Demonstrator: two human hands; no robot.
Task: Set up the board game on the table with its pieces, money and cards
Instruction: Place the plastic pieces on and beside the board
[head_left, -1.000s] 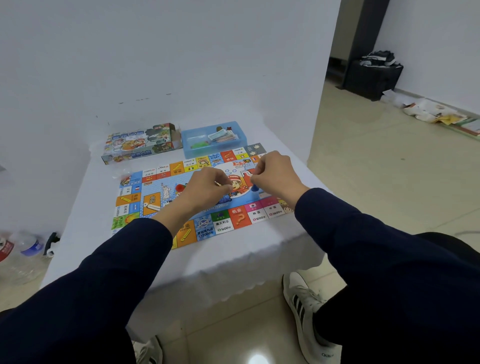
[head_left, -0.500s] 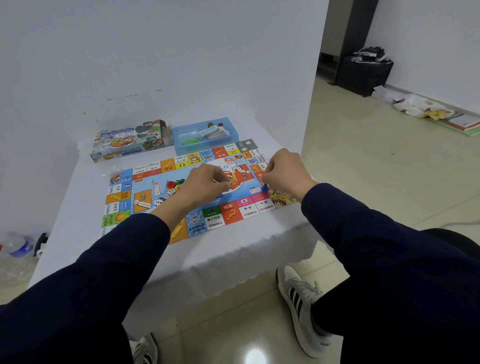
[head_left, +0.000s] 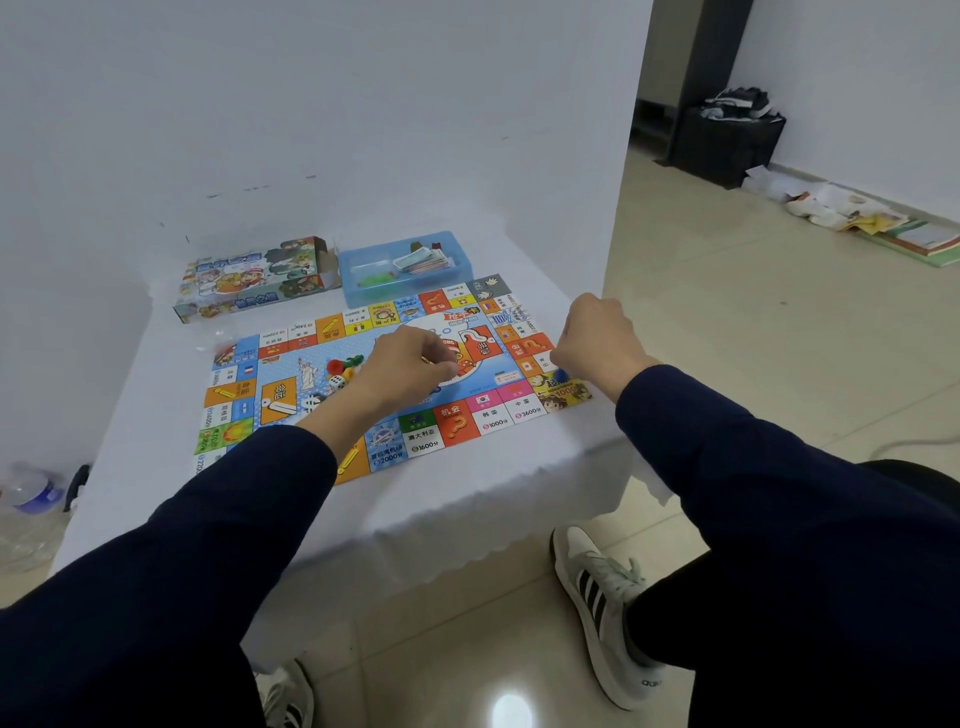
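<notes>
The game board (head_left: 395, 379) lies flat on the white-covered counter (head_left: 156, 415). The left hand (head_left: 410, 361) hovers over the board's middle, fingers curled, pinching something small and thin (too small to identify). Just left of that hand sits a cluster of coloured pawns (head_left: 344, 365) and 1 white die (head_left: 336, 383). The right hand (head_left: 597, 343) is curled above the board's right edge; what it holds, if anything, I cannot tell. A blue pawn (head_left: 560, 373) stands just below it on the corner square. Beyond both hands are the blue tray (head_left: 405, 267) with cards and the game box (head_left: 249, 278).
</notes>
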